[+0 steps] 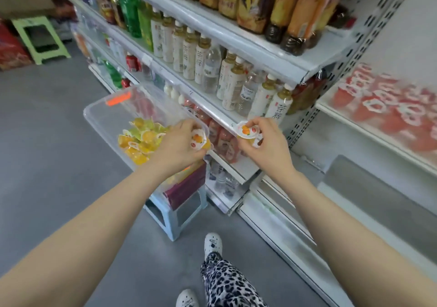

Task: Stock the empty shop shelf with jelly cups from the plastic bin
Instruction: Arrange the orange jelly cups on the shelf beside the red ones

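A clear plastic bin (106,115) rests on a light blue stool and holds a heap of yellow and green jelly cups (142,138). My left hand (177,146) grips orange jelly cups (199,140) at the bin's right rim. My right hand (267,141) holds an orange jelly cup (247,130) with a white lid, in front of the drinks shelf. On the right, a white shelf (369,129) carries rows of red jelly cups (390,110), blurred.
Shelves of bottled drinks (212,65) run along the left unit. The light blue stool (172,219) stands below the bin with a purple box (186,188) on it. A green stool (40,39) is far left. A lower white shelf (378,200) is at right.
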